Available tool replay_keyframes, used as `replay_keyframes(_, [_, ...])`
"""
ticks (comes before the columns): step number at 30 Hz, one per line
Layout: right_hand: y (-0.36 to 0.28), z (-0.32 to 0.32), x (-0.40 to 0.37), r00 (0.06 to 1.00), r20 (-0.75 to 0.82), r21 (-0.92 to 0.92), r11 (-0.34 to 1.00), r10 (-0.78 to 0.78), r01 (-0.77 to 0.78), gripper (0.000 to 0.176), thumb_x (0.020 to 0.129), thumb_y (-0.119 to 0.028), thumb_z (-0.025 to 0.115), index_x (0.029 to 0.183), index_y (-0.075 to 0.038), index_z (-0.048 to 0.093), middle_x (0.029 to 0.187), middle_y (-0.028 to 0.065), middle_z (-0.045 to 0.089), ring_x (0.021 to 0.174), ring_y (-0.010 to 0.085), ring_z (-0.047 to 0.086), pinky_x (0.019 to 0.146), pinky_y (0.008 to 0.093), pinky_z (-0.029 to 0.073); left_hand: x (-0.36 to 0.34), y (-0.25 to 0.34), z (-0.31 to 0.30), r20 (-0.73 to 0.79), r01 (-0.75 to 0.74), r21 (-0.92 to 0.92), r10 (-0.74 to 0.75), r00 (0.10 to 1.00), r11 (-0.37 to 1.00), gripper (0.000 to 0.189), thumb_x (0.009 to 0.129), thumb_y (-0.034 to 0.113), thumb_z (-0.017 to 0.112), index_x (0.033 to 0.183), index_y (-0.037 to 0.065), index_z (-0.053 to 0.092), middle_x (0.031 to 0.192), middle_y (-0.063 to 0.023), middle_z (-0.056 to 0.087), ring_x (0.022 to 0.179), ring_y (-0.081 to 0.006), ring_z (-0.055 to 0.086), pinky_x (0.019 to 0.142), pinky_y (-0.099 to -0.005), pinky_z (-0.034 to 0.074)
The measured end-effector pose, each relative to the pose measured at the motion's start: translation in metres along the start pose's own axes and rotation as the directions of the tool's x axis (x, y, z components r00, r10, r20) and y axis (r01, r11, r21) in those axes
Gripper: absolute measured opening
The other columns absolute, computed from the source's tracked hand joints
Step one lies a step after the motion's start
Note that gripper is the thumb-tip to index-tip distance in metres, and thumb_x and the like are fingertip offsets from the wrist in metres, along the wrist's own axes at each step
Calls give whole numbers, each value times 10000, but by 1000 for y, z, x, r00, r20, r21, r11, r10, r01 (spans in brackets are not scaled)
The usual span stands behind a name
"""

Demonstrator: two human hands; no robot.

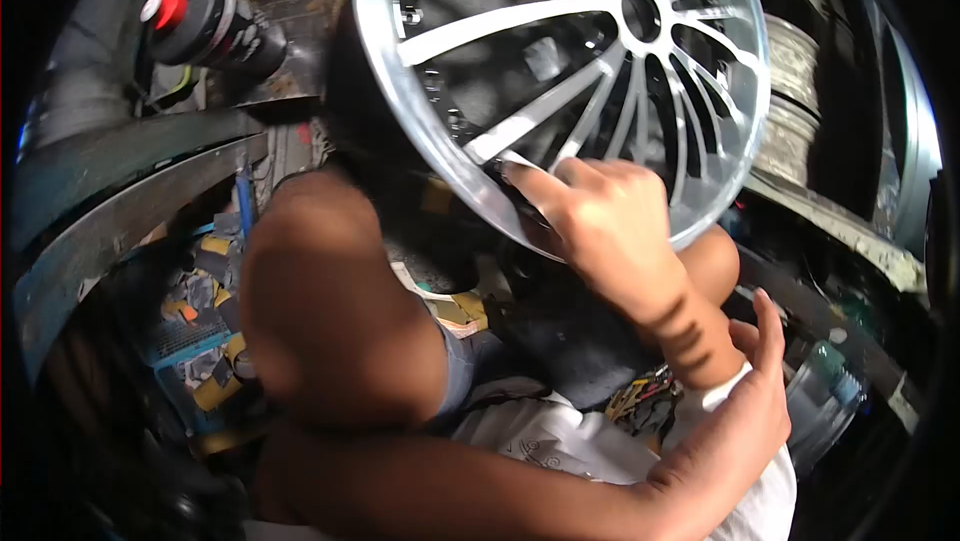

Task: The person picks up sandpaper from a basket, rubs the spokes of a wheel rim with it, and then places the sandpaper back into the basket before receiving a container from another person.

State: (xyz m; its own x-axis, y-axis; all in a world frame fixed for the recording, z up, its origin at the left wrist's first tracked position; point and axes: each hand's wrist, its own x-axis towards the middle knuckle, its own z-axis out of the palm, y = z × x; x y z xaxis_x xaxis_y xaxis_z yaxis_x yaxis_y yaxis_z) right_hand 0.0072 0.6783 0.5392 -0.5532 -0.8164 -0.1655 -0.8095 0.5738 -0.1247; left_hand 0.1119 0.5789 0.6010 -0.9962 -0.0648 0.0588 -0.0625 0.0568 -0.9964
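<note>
Right hand [610, 226] at rim [395, 91] lower edge, index pressing spoke [510, 131], rest curled; left hand [745, 411] below rim, spread. Risk: ungripped rim may slip.

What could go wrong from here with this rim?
1. The alloy rim stands tilted and no hand seems to have a grip on it. The right hand only touches its lip with one fingertip, and the left hand is open lower down. The rim might tip or roll.
2. That fingertip lies where a spoke meets the lip and could be pinched if the rim shifts.
</note>
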Motion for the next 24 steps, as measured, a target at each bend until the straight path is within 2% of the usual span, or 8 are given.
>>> replay_keyframes(3, [-4,0,4,983,-184,86,996,20,-4,256,798,-158,687,1047,-169,743,704,26,580,554,201,630,528,344,486,-4,0,2,6,-16,7,16,1000,1000,420,1032,218,631,1303,-88,533,1178,-97,677,1021,-28,625,952,-148,481])
replay_keyframes(6, [5,20,2,993,-112,39,998,46,-42,252,796,-177,691,1043,-174,742,690,19,553,562,197,620,532,355,480,-3,-1,2,-2,6,6,-6,1000,1000,422,1031,218,632,1303,-88,533,1179,-97,677,1022,-29,625,951,-149,481])
replay_keyframes(11, [1,9,10,988,-154,26,1000,-2,6,241,799,-167,682,1032,-164,741,691,35,556,576,218,631,540,367,492,-4,0,3,3,6,9,-6,1000,1000,424,1030,219,635,1304,-89,532,1180,-98,676,1023,-29,625,950,-149,482])
replay_keyframes(15, [-5,-14,9,999,0,10,999,48,-48,324,788,-137,671,1102,-145,749,700,48,572,601,237,645,555,387,506,-4,0,8,29,12,23,-13,999,1000,426,1029,219,637,1304,-89,532,1181,-99,675,1024,-30,624,948,-150,483])
replay_keyframes(17, [1,-6,12,985,-166,64,998,37,-26,352,772,-143,677,1116,-146,753,713,55,599,585,248,642,555,384,509,-6,0,6,12,9,4,-9,1000,1000,427,1028,219,638,1304,-89,531,1181,-99,675,1025,-30,624,948,-150,484])
replay_keyframes(19, [8,18,12,987,-153,85,995,56,-43,347,777,-144,675,1116,-143,751,714,49,602,584,240,642,564,372,506,-5,-1,5,6,21,0,-21,1000,1000,428,1028,219,639,1305,-89,531,1182,-99,674,1026,-30,624,947,-151,484])
replay_keyframes(21, [2,-5,7,999,-17,-21,999,38,-39,352,780,-117,672,1122,-148,749,719,47,603,590,238,648,562,364,505,-2,0,6,25,29,12,-29,999,1000,429,1027,220,640,1305,-89,531,1182,-99,674,1026,-30,624,947,-151,484])
replay_keyframes(24, [5,5,9,994,-106,0,999,35,-35,345,791,-128,678,1129,-164,737,724,35,614,609,228,664,571,360,514,-4,-1,3,6,27,0,-27,1000,1000,431,1027,220,642,1305,-89,531,1183,-100,673,1027,-30,624,946,-151,485])
